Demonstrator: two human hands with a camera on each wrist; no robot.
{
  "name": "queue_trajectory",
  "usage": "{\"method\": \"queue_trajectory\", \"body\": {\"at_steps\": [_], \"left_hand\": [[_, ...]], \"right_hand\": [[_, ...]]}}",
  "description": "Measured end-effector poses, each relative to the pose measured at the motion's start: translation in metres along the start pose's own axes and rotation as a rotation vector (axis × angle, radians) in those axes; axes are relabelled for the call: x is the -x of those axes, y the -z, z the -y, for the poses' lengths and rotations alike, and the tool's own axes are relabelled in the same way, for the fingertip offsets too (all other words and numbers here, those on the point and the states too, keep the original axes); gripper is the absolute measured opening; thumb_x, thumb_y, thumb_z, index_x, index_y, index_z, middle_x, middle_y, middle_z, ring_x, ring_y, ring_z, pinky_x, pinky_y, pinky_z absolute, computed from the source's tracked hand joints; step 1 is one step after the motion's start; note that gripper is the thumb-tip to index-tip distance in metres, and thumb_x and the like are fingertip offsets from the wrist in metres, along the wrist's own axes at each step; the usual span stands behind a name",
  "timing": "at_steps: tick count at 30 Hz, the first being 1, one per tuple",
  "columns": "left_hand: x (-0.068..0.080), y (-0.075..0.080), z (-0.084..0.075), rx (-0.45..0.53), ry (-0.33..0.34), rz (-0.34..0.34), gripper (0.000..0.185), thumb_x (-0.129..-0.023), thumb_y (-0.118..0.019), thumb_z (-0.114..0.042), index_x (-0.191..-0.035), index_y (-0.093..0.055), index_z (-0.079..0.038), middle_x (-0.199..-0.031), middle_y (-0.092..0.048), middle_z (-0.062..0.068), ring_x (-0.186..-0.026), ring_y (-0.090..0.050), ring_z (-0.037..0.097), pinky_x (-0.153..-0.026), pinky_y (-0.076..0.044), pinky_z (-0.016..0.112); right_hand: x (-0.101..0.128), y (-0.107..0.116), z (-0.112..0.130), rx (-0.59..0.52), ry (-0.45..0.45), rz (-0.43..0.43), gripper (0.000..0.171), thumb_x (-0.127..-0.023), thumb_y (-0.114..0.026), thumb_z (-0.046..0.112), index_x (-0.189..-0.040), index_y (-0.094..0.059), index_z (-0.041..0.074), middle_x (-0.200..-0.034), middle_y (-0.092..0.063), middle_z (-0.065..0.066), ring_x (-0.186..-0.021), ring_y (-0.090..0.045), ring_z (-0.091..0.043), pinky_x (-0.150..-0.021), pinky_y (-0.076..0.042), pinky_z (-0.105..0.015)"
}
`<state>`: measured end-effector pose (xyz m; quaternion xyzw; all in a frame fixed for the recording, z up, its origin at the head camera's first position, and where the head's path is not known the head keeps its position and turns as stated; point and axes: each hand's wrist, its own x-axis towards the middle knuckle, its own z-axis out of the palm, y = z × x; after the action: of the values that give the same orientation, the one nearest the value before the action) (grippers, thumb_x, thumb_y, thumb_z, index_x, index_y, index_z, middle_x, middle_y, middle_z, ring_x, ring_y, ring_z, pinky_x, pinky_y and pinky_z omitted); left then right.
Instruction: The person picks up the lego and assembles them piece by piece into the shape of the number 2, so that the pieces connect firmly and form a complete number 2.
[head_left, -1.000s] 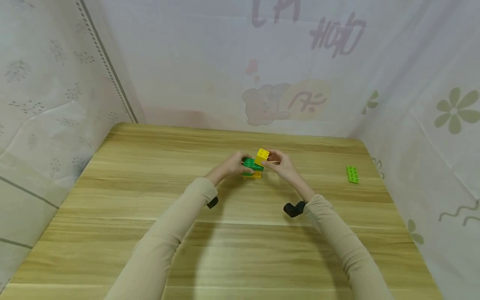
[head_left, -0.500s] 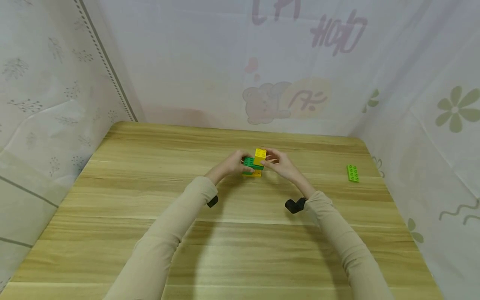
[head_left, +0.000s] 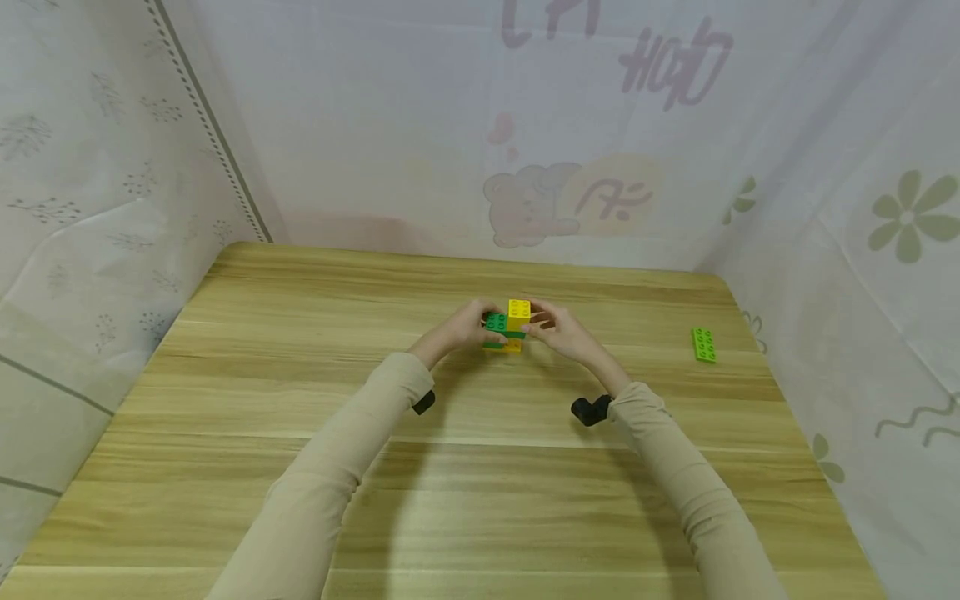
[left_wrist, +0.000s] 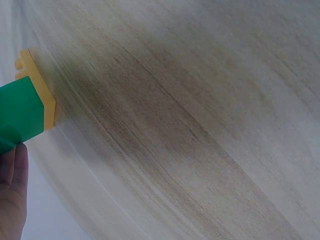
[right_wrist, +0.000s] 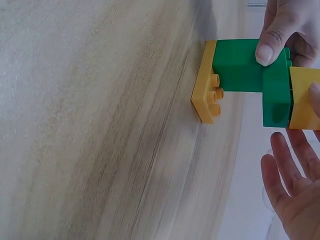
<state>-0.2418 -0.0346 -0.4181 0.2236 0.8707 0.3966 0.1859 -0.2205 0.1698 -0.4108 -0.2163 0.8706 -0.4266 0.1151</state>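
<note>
Yellow square plastic brick (head_left: 518,315), pinched by the right hand (head_left: 558,331), should press squarely onto the green plastic block stack (head_left: 498,325) that the left hand (head_left: 465,327) grips near the wooden table's (head_left: 300,417) far edge.

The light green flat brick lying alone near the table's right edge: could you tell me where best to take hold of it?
Pinch the light green flat brick across its two long sides, coming from above. It lies flat, studs up, too thin for its ends to offer much, and nothing stands near it. The right hand seems nearer.
</note>
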Motion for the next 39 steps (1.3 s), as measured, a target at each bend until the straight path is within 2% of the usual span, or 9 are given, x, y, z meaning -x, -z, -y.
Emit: {"method": "queue_trajectory", "body": {"at_steps": [4, 8, 11, 15, 22, 26, 31, 39], "left_hand": [[0.0, 0.001, 0.0, 0.001, -0.016, 0.002, 0.043, -0.078, -0.071, -0.011, -0.117, -0.057, 0.004, -0.114, -0.059, 0.016, -0.099, -0.058, 0.025, -0.085, -0.051, 0.032], [-0.001, 0.001, 0.0, -0.013, -0.025, 0.002, 0.042, -0.078, -0.071, -0.012, -0.115, -0.058, 0.003, -0.113, -0.059, 0.016, -0.098, -0.058, 0.024, -0.085, -0.051, 0.031], [-0.001, 0.0, 0.0, -0.01, -0.024, -0.002, 0.041, -0.078, -0.072, -0.012, -0.114, -0.059, 0.003, -0.113, -0.06, 0.016, -0.098, -0.058, 0.024, -0.085, -0.05, 0.032], [-0.001, 0.0, 0.0, -0.007, -0.027, -0.006, 0.04, -0.078, -0.072, -0.012, -0.112, -0.059, 0.003, -0.113, -0.06, 0.016, -0.098, -0.058, 0.024, -0.086, -0.05, 0.033], [-0.003, 0.0, 0.002, -0.006, -0.027, -0.006, 0.039, -0.077, -0.072, -0.012, -0.112, -0.06, 0.001, -0.113, -0.06, 0.014, -0.099, -0.058, 0.024, -0.086, -0.05, 0.032], [-0.003, -0.001, 0.002, 0.002, -0.023, -0.008, 0.039, -0.077, -0.072, -0.011, -0.112, -0.06, 0.002, -0.113, -0.06, 0.015, -0.098, -0.058, 0.024, -0.086, -0.051, 0.032], [-0.002, -0.003, 0.003, 0.01, -0.025, -0.004, 0.039, -0.078, -0.072, -0.012, -0.112, -0.059, 0.002, -0.112, -0.06, 0.015, -0.098, -0.058, 0.024, -0.085, -0.051, 0.032], [-0.001, -0.002, 0.003, 0.031, -0.031, -0.017, 0.038, -0.078, -0.071, -0.01, -0.112, -0.059, 0.002, -0.112, -0.06, 0.015, -0.098, -0.057, 0.024, -0.086, -0.05, 0.033]], "right_hand": [[-0.001, -0.001, -0.001, -0.024, -0.005, -0.012, 0.056, -0.089, -0.059, 0.019, -0.138, -0.036, 0.002, -0.133, -0.047, -0.02, -0.116, -0.049, -0.035, -0.096, -0.041, -0.049], [-0.001, 0.001, 0.006, -0.11, -0.045, -0.033, 0.062, -0.087, -0.062, 0.021, -0.14, -0.032, 0.008, -0.139, -0.041, -0.019, -0.123, -0.042, -0.034, -0.102, -0.035, -0.05], [0.0, 0.006, 0.02, -0.173, -0.042, -0.048, 0.06, -0.088, -0.061, 0.017, -0.14, -0.033, 0.007, -0.138, -0.04, -0.022, -0.125, -0.038, -0.036, -0.104, -0.031, -0.052], [0.003, 0.01, 0.037, -0.183, -0.03, -0.046, 0.054, -0.089, -0.058, 0.013, -0.137, -0.037, 0.002, -0.135, -0.043, -0.023, -0.124, -0.039, -0.036, -0.103, -0.032, -0.051], [-0.012, -0.001, 0.005, -0.147, -0.04, -0.07, 0.043, -0.089, -0.059, 0.027, -0.128, -0.052, 0.011, -0.128, -0.054, -0.011, -0.115, -0.049, -0.027, -0.098, -0.041, -0.043], [-0.012, -0.003, 0.003, -0.161, -0.032, -0.069, 0.043, -0.09, -0.058, 0.024, -0.128, -0.051, 0.006, -0.125, -0.055, -0.015, -0.112, -0.052, -0.029, -0.096, -0.043, -0.044], [-0.009, -0.005, 0.001, -0.24, -0.058, -0.062, 0.043, -0.09, -0.058, 0.022, -0.129, -0.05, 0.005, -0.125, -0.054, -0.017, -0.112, -0.053, -0.031, -0.095, -0.045, -0.046], [-0.009, -0.011, 0.001, -0.412, -0.104, -0.055, 0.048, -0.091, -0.056, 0.02, -0.134, -0.042, 0.004, -0.132, -0.047, -0.019, -0.12, -0.048, -0.033, -0.091, -0.047, -0.047]]}}
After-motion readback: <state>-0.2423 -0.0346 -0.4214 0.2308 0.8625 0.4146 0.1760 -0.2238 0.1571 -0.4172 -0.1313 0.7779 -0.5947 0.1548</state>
